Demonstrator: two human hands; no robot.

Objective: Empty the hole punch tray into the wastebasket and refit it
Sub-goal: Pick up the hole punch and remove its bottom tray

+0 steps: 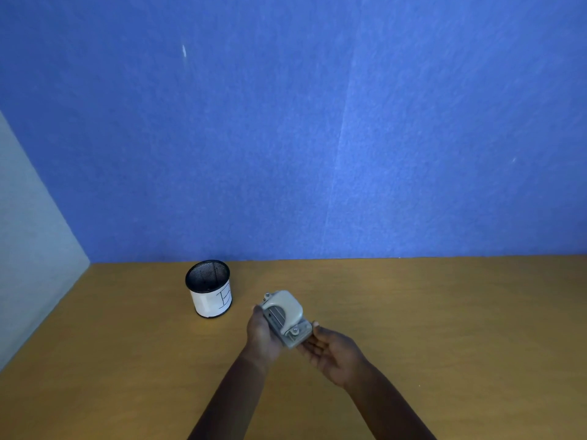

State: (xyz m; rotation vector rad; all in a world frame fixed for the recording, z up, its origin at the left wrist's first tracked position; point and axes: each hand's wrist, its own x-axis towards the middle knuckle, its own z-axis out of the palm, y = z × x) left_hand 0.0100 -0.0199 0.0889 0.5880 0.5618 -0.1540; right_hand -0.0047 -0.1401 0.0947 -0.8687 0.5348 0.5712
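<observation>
A small grey hole punch (pixel 286 317) is held above the wooden desk (pixel 444 312), tilted with its lever facing me. My left hand (pixel 261 335) wraps around its left side. My right hand (pixel 330 352) cups its lower right end from beneath, fingers spread under the base. The punch's tray is hidden on the underside. The wastebasket (pixel 209 289), a small black mesh cup with a white paper label around its lower part, stands upright to the left of and beyond the punch, apart from both hands.
A blue felt partition (pixel 317 138) rises along the desk's back edge. A pale grey side panel (pixel 28 249) closes off the left. Bare desk surface lies to the right and in front of my arms.
</observation>
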